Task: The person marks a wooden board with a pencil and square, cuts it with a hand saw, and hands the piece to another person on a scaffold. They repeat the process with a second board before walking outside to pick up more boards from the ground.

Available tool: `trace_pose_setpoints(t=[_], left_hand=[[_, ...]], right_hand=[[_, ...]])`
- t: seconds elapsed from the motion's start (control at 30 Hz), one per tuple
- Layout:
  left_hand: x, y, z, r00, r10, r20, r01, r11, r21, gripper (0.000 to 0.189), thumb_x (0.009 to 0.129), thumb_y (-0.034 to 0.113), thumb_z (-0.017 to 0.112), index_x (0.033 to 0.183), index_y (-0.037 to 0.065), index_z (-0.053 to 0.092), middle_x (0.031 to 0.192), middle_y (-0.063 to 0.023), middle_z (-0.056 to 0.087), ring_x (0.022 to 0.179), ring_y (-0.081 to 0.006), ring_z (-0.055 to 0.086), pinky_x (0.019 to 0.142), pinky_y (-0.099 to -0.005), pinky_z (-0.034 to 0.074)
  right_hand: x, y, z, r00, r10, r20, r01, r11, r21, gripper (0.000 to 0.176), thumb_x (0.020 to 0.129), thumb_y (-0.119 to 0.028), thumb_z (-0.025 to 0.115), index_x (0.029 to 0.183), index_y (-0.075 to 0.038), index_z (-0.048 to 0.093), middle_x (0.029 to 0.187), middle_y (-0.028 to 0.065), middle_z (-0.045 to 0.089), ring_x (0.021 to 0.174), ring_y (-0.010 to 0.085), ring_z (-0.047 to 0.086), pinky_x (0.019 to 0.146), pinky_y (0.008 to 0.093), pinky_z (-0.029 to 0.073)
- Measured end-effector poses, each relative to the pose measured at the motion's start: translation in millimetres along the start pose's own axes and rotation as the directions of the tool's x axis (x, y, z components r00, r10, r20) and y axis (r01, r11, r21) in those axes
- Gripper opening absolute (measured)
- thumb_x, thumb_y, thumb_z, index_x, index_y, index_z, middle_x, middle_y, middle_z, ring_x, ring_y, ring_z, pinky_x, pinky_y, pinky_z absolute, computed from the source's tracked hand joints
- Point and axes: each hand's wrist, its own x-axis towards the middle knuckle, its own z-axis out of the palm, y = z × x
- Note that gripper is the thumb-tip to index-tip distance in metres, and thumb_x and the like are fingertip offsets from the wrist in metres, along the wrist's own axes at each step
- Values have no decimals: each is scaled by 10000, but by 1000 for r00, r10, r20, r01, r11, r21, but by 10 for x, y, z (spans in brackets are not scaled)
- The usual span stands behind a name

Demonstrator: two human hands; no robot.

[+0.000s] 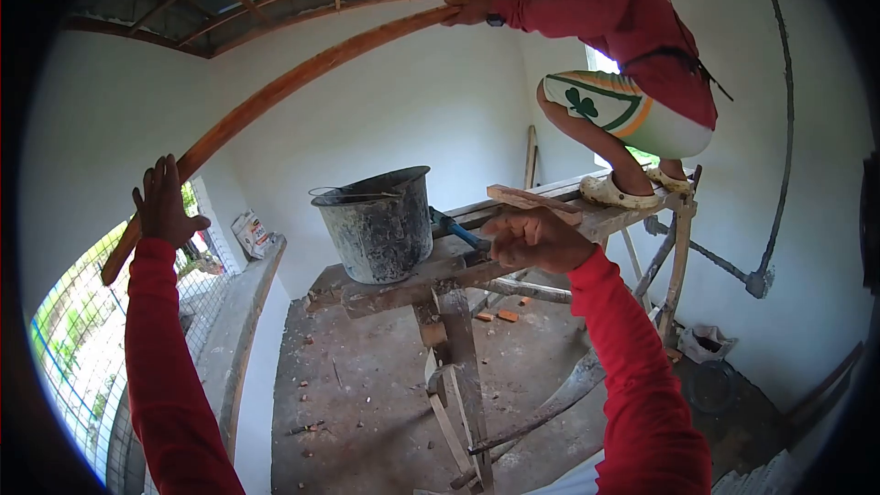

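My left hand [165, 206] is open, its fingers spread against the lower end of a long wooden board [307, 76]. The board slants up to a person in a red top [632, 5], whose hand [469, 11] is on its upper part. My right hand [536, 238] is raised before the scaffold, with fingers curled and pressed together; what they hold, if anything, is too small to make out. Just left of that hand, a blue-handled tool [458, 228] rests on the scaffold planks, beside a dirty black bucket [380, 231] with a wire handle.
The person crouches on the far end of the wooden scaffold [600, 220], near a short wood piece [533, 202]. Diagonal braces [559, 399] stand below. A grilled window [92, 339] and its ledge [240, 321] are at left. Rubble and broken bricks [507, 315] lie on the floor.
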Motion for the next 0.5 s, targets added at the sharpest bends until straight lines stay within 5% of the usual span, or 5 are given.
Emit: trace_pose_setpoints(t=[0.1,0.2,0.23,0.4,0.5], left_hand=[[-59,-284,357,995,49,-92,-42,997,70,1183,553,285,897,1490,90,202,1447,-139,395,1303,-336,410,1054,-595,317],[-84,-660,468,999,22,43,-18,996,-93,1159,573,251,885,1495,105,198,1393,-141,461,1275,-315,445,1050,-610,306],[-203,-666,345,998,56,-35,-59,993,-104,1019,590,202,866,1443,77,323,1204,-177,603,1130,-323,573,984,-557,410],[-550,-1071,167,986,55,159,-1,947,-321,481,615,153,839,1002,1,598,826,-209,675,785,-390,667,721,-434,541],[-1057,-1278,-110,974,47,222,-10,986,-165,443,605,192,858,897,-2,587,813,-206,655,771,-387,644,714,-453,520]], right_hand=[[-112,58,138,1000,20,-7,-20,1000,16,543,877,-105,698,1328,57,442,948,70,644,866,113,619,820,279,517],[-185,27,331,998,-40,39,37,996,81,585,865,-92,707,1356,37,418,971,78,647,890,121,625,846,290,518],[-169,43,420,999,-45,18,45,998,41,637,855,-79,712,1391,21,382,993,88,646,902,126,627,850,293,519],[200,182,896,993,-116,-34,121,962,246,759,838,-87,718,1452,10,282,1117,134,606,986,174,618,892,328,511],[610,259,1232,961,-238,-141,275,879,389,781,871,-166,686,1477,2,223,1251,172,527,1084,214,576,939,364,483]])
